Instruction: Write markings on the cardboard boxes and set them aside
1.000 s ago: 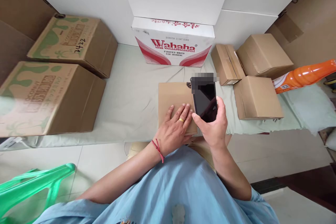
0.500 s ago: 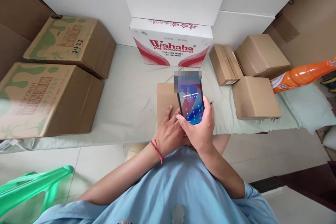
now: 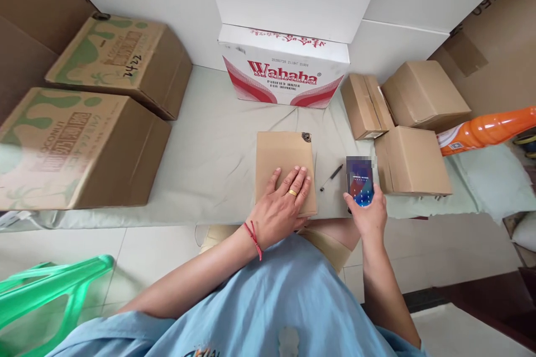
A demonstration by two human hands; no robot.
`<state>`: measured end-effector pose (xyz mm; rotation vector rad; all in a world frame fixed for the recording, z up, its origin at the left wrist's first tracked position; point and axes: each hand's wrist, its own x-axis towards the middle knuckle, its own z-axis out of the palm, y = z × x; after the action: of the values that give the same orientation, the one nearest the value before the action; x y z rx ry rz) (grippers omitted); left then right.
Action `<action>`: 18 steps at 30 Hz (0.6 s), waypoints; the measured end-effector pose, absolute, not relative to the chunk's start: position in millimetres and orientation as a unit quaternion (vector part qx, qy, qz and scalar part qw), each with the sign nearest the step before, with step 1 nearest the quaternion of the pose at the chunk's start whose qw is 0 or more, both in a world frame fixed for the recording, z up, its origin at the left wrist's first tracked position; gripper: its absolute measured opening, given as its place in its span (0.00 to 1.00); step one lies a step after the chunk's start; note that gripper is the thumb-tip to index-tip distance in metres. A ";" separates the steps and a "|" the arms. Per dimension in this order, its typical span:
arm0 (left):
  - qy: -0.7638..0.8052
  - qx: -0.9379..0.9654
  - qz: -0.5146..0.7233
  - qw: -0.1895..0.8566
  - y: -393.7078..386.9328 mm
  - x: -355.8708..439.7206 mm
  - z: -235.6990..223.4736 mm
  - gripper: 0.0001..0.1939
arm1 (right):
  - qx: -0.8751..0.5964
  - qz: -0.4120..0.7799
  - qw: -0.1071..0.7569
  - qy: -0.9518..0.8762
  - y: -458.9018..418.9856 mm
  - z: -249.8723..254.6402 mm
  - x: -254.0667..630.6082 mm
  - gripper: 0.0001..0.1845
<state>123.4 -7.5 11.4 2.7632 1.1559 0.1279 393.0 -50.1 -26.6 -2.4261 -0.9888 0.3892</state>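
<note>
My left hand (image 3: 285, 195) lies flat, fingers stretched, on a brown kraft-covered notebook (image 3: 278, 150) with a dark print in its upper right corner. A red string circles that wrist, and a gold ring shows on one finger. My right hand (image 3: 371, 213) grips a smartphone (image 3: 360, 184) by its lower end, thumb at the left edge; its lit screen shows a number pad. The phone is at the table's front edge; whether it touches the cloth I cannot tell. Between notebook and phone lies a dark pen (image 3: 332, 177).
A white Wahaha water carton (image 3: 285, 75) stands at the back. Coconut cartons (image 3: 84, 150) fill the left side. To the right are small cardboard boxes (image 3: 412, 159) and an orange bottle (image 3: 489, 129). A pale cloth (image 3: 209, 150) covers the table; a green stool (image 3: 54, 284) stands at lower left.
My right hand has carried the phone right and lower, away from above the notebook, uncovering the notebook's right half and the pen. My left hand stays on the notebook.
</note>
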 end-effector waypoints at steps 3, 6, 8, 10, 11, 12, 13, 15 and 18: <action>0.387 0.917 0.061 0.072 -7.4 122.9 7.6 0.44 | -0.908 0.156 0.179 -0.347 -57.5 -38.1 403.7 0.57; 0.372 0.917 0.117 0.083 -9.4 119.0 6.7 0.42 | -0.910 0.168 0.156 -0.345 -58.8 -48.9 403.8 0.57; 0.357 0.907 0.200 0.098 -12.5 112.4 9.7 0.38 | -0.907 0.167 0.153 -0.355 -58.3 -54.2 403.4 0.58; 0.365 0.874 0.299 0.116 -16.3 101.7 13.9 0.31 | -0.895 0.136 0.164 -0.391 -58.6 -56.1 404.1 0.55; 0.383 0.850 0.341 0.119 -17.9 95.0 15.2 0.27 | -0.884 0.111 0.181 -0.416 -59.4 -55.6 404.4 0.53; 0.410 0.823 0.374 0.119 -19.0 87.9 15.2 0.25 | -0.869 0.088 0.208 -0.440 -60.5 -54.1 404.3 0.50; 0.442 0.795 0.398 0.119 -19.4 80.6 13.4 0.25 | -0.850 0.080 0.242 -0.462 -61.8 -51.9 403.3 0.48; 0.518 0.729 0.423 0.141 -17.9 67.5 4.1 0.25 | -0.803 0.148 0.312 -0.487 -64.4 -46.2 396.8 0.45; 0.614 0.620 0.409 0.267 -12.2 56.6 -17.0 0.28 | -0.701 0.395 0.360 -0.473 -65.5 -38.5 373.9 0.41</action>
<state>56.6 -12.2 -17.0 1.6730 1.6585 1.1050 373.9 -65.5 -38.5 -1.8068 -1.2188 1.0171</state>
